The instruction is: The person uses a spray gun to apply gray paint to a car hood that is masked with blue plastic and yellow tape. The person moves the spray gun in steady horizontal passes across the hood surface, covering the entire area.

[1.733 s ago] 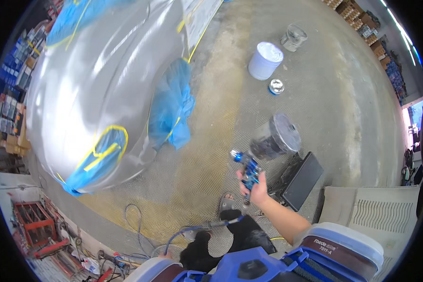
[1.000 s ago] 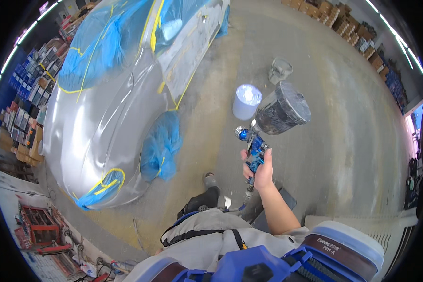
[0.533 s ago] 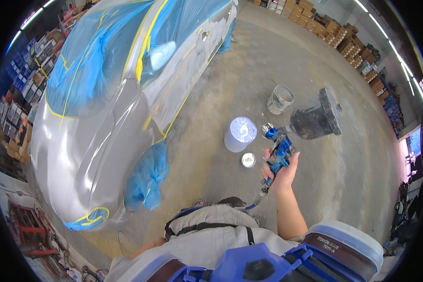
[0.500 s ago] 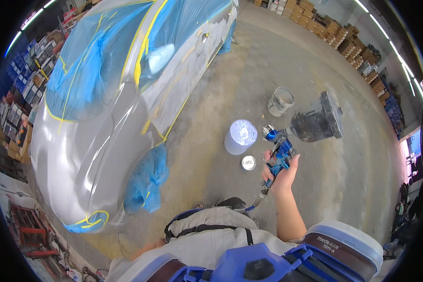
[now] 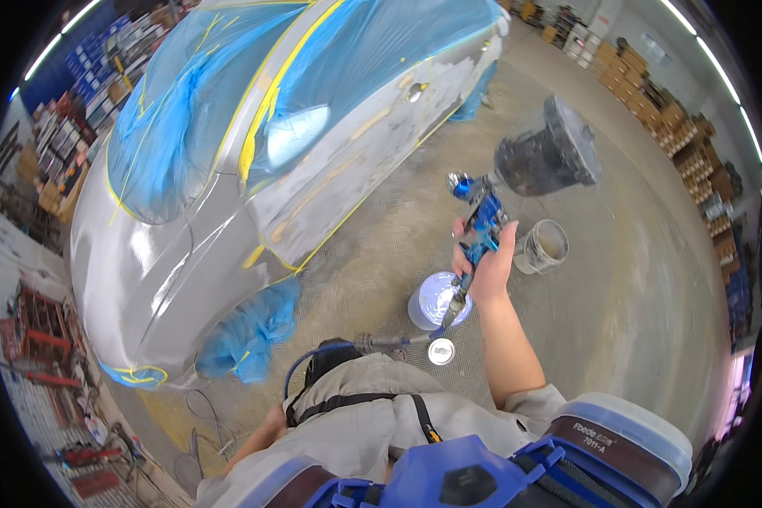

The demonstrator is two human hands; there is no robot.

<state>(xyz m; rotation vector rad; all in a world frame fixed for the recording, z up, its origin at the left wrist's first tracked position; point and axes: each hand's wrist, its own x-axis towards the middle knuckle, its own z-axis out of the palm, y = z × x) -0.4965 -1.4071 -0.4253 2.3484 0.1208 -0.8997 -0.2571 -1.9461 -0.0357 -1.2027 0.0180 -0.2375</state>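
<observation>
My right hand (image 5: 493, 273) is wrapped round the grip of a blue spray gun (image 5: 486, 213), held up in front of me. A dark, paint-stained cup (image 5: 540, 159) is fixed on the gun and tilts to the right. From the grip's lower end an air hose (image 5: 300, 362) runs left past my waist. My left hand (image 5: 268, 426) is low beside my left hip, its fingers hidden against my clothing. Left of the gun, apart from it, stands a grey car body (image 5: 157, 275) with sanded, patchy door panels (image 5: 347, 190).
Blue masking film (image 5: 165, 127) with yellow tape covers the windows and a wheel (image 5: 250, 334). On the floor stand a bluish-white container (image 5: 423, 306), a round lid (image 5: 441, 351) and a stained bucket (image 5: 546, 247). Stacked boxes (image 5: 635, 80) and a red rack (image 5: 46, 326) line the sides.
The spray gun has moved forward and a little left, now beyond the container. My view has turned right and more of the hose shows. More of my left hand is visible.
</observation>
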